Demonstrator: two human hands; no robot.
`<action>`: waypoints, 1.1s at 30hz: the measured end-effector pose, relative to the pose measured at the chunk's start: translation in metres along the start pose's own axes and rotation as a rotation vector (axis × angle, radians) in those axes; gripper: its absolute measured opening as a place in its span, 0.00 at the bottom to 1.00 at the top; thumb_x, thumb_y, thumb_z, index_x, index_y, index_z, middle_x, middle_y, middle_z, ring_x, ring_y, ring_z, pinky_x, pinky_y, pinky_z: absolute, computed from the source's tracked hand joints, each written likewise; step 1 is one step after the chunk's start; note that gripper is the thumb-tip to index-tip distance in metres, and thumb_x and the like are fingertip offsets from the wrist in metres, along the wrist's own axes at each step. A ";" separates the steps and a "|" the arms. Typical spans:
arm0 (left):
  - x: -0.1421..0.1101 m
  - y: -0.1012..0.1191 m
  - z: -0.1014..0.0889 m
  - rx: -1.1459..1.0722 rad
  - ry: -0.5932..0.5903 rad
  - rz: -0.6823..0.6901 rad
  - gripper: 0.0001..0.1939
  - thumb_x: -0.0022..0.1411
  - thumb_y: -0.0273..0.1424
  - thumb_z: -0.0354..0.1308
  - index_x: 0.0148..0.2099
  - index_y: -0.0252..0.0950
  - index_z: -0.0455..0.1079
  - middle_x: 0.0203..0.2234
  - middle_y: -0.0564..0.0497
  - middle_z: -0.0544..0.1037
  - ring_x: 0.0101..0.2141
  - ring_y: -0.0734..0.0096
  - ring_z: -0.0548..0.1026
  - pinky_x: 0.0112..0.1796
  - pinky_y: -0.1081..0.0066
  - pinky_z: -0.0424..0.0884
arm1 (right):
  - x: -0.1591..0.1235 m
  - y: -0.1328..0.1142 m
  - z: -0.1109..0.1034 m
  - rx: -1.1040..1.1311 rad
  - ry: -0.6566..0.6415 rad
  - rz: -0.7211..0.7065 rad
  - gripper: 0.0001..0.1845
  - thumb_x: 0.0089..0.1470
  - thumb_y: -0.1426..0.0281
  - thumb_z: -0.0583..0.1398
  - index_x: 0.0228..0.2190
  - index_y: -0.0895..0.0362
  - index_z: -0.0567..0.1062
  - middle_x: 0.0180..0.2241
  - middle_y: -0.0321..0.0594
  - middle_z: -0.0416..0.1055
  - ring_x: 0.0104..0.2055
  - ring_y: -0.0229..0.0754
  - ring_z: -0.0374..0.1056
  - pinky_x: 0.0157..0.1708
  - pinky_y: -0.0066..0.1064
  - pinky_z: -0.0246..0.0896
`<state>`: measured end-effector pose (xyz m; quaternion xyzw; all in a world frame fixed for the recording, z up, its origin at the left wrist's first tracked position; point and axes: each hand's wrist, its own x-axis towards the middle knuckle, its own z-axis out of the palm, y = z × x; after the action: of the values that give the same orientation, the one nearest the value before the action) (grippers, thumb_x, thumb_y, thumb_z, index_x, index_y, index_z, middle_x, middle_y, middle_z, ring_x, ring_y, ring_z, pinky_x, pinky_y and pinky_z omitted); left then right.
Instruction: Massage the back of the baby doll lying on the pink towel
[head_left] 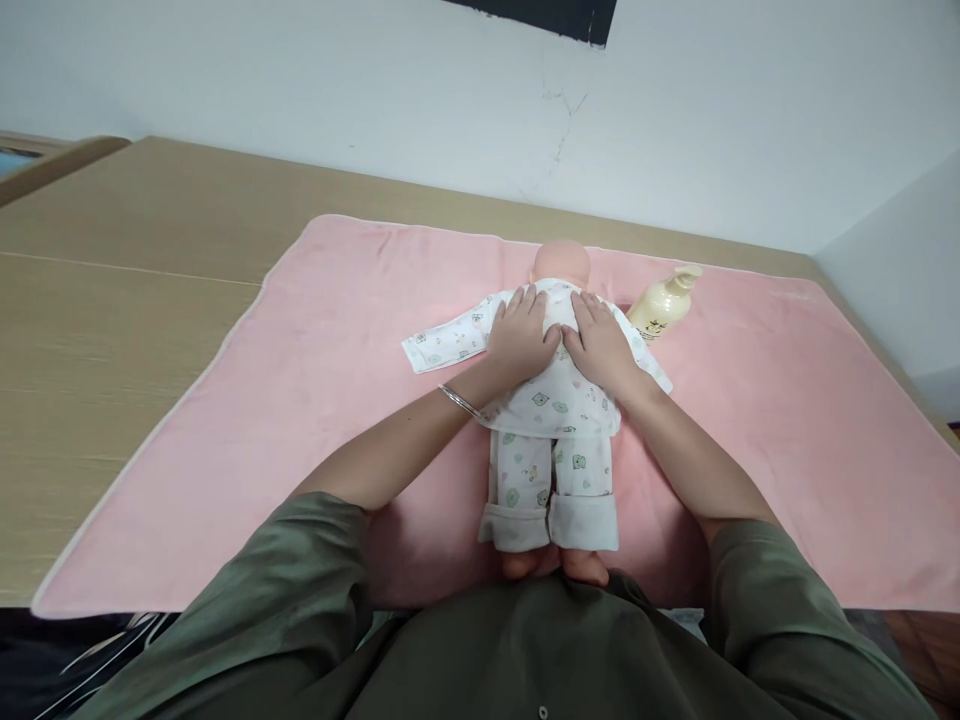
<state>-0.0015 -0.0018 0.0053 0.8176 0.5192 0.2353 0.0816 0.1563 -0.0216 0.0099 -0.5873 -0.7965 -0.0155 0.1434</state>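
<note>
Both grips, left hand (521, 335) and right hand (601, 340), rest spread flat on the doll (559, 400), long axis twelve o'clock (head (562, 263)) to six (feet (585, 568)).

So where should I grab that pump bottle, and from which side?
Probably around the wide body of the pump bottle, below the narrow pump head, with the right hand coming in from the picture's right. The rounded body offers a broader hold than the pump head, while the doll's sleeve lies by its lower left.
</note>
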 end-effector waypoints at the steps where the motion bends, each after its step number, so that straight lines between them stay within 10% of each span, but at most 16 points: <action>1: 0.003 -0.003 -0.003 -0.018 -0.044 -0.013 0.31 0.67 0.35 0.49 0.67 0.23 0.56 0.67 0.32 0.57 0.67 0.45 0.54 0.65 0.46 0.51 | -0.003 -0.007 -0.001 -0.031 0.004 0.034 0.31 0.66 0.68 0.48 0.63 0.77 0.57 0.63 0.64 0.54 0.67 0.59 0.48 0.67 0.49 0.45; 5: 0.009 -0.011 -0.006 -0.055 -0.144 -0.001 0.35 0.67 0.39 0.51 0.69 0.25 0.51 0.69 0.34 0.52 0.69 0.47 0.48 0.67 0.49 0.47 | -0.011 -0.026 -0.005 -0.106 0.017 0.111 0.30 0.66 0.70 0.46 0.62 0.79 0.59 0.61 0.67 0.57 0.65 0.60 0.53 0.65 0.49 0.49; 14: -0.011 0.011 0.007 0.051 0.088 0.074 0.25 0.69 0.30 0.42 0.62 0.20 0.63 0.60 0.27 0.67 0.63 0.44 0.64 0.62 0.48 0.58 | 0.005 0.002 -0.003 0.109 -0.029 0.065 0.34 0.65 0.64 0.47 0.64 0.75 0.56 0.65 0.60 0.49 0.69 0.56 0.44 0.68 0.52 0.41; 22: 0.009 -0.009 -0.002 -0.106 -0.166 0.018 0.34 0.69 0.39 0.46 0.69 0.22 0.49 0.69 0.31 0.49 0.69 0.43 0.46 0.65 0.44 0.48 | -0.013 -0.028 -0.006 -0.016 0.035 0.164 0.31 0.66 0.68 0.46 0.61 0.77 0.60 0.61 0.66 0.57 0.65 0.60 0.53 0.64 0.52 0.51; 33: 0.001 -0.012 0.019 -0.196 0.106 0.006 0.26 0.67 0.36 0.49 0.64 0.33 0.61 0.65 0.39 0.62 0.67 0.51 0.56 0.66 0.47 0.50 | 0.010 0.000 0.009 0.140 0.090 0.101 0.31 0.65 0.65 0.47 0.63 0.70 0.60 0.64 0.57 0.53 0.68 0.55 0.46 0.67 0.50 0.43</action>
<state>-0.0026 0.0064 -0.0153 0.7937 0.4948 0.3280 0.1331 0.1516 -0.0111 0.0037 -0.6138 -0.7578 0.0208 0.2203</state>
